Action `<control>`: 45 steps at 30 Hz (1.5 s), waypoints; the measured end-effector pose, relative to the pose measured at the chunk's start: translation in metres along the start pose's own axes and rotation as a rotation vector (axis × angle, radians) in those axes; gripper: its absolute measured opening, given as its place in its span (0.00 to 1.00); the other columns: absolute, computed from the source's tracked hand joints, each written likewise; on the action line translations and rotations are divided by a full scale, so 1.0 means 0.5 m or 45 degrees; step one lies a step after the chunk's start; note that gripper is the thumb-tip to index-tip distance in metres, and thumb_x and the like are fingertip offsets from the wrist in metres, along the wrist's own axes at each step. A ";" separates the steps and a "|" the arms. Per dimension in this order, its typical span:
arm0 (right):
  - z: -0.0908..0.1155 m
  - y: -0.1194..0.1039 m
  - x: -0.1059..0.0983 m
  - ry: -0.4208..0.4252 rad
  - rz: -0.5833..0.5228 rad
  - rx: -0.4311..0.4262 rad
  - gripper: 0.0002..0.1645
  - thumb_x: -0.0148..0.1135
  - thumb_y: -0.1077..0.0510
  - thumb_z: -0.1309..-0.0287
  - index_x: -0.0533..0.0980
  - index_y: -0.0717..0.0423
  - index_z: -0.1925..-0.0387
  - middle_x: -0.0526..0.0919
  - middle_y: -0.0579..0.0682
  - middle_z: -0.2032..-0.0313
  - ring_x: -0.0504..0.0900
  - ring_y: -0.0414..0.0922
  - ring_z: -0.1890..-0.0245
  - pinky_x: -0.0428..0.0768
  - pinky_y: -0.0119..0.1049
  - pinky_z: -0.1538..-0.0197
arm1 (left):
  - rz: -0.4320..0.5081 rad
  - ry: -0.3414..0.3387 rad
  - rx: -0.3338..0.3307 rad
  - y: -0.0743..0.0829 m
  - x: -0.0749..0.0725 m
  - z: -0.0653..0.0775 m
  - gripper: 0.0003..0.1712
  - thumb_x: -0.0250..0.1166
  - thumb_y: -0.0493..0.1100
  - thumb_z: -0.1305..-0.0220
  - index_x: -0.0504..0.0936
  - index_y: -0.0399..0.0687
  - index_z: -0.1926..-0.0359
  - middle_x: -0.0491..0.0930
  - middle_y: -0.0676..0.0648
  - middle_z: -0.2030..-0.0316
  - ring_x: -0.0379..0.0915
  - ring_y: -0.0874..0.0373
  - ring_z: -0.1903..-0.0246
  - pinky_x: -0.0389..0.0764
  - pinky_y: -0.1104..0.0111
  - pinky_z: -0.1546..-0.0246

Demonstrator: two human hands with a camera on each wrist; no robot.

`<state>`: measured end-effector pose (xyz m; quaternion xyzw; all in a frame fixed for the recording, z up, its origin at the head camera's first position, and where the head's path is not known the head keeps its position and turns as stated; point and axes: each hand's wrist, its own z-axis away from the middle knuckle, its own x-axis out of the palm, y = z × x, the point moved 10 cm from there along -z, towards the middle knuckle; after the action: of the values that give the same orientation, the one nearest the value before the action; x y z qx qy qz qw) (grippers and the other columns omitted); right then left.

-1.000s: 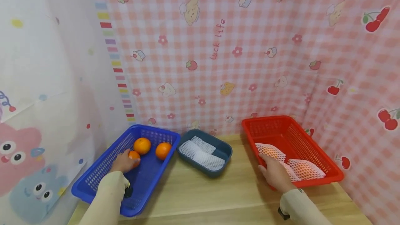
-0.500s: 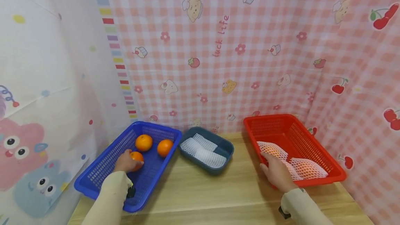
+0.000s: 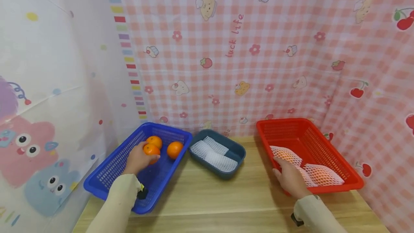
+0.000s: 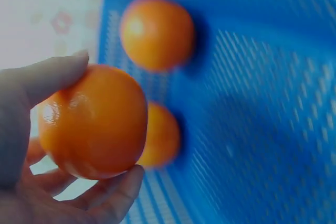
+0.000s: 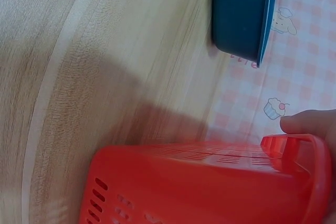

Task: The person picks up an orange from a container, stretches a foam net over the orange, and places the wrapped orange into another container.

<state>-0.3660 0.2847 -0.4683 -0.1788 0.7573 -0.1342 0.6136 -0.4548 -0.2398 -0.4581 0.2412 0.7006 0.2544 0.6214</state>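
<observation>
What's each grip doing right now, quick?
Left grip: closed around an orange.
Right grip: at the rim of the red basket; whether its fingers are curled round it cannot be told.

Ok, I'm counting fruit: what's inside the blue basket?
Two oranges lie in the blue perforated basket; the left hand grips a third orange over them. Hand and sleeve cover part of the basket's inside; anything beneath can't be seen.
</observation>
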 end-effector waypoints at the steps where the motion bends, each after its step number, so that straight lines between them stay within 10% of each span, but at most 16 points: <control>1: 0.000 0.001 0.000 0.001 0.003 -0.001 0.30 0.66 0.61 0.41 0.70 0.66 0.38 0.77 0.67 0.45 0.75 0.64 0.46 0.71 0.62 0.45 | 0.025 0.024 0.025 0.018 -0.001 0.003 0.46 0.74 0.50 0.47 0.65 0.33 0.34 0.70 0.29 0.46 0.69 0.36 0.51 0.72 0.44 0.50; 8: -0.001 0.003 0.000 0.014 -0.005 -0.015 0.30 0.66 0.61 0.41 0.71 0.66 0.38 0.77 0.67 0.46 0.76 0.64 0.46 0.71 0.62 0.46 | 0.162 0.077 0.231 0.153 0.021 0.035 0.43 0.76 0.49 0.50 0.69 0.40 0.35 0.70 0.35 0.43 0.69 0.39 0.49 0.73 0.46 0.50; 18: -0.001 0.005 0.001 -0.003 -0.007 -0.004 0.30 0.65 0.61 0.41 0.70 0.67 0.38 0.76 0.67 0.45 0.75 0.64 0.46 0.70 0.62 0.45 | 0.177 -0.004 0.475 0.280 0.131 0.100 0.42 0.80 0.47 0.55 0.74 0.44 0.39 0.75 0.40 0.47 0.72 0.45 0.50 0.74 0.47 0.50; 29: -0.002 0.006 0.001 -0.004 -0.012 0.011 0.30 0.65 0.61 0.40 0.70 0.67 0.38 0.76 0.67 0.45 0.75 0.63 0.45 0.70 0.61 0.44 | 0.113 -0.103 0.451 0.239 0.271 0.114 0.44 0.80 0.46 0.59 0.74 0.41 0.39 0.75 0.41 0.50 0.73 0.46 0.53 0.75 0.51 0.51; 45: -0.001 0.010 0.003 -0.029 -0.007 0.076 0.32 0.66 0.59 0.40 0.70 0.64 0.36 0.75 0.66 0.43 0.74 0.64 0.44 0.69 0.63 0.43 | 0.120 -0.107 0.376 0.190 0.331 0.118 0.44 0.82 0.42 0.62 0.74 0.39 0.41 0.75 0.35 0.47 0.71 0.39 0.48 0.71 0.45 0.47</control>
<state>-0.3674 0.2886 -0.4719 -0.1640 0.7455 -0.1565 0.6268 -0.4127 -0.0565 -0.5253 0.3731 0.6916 0.1672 0.5954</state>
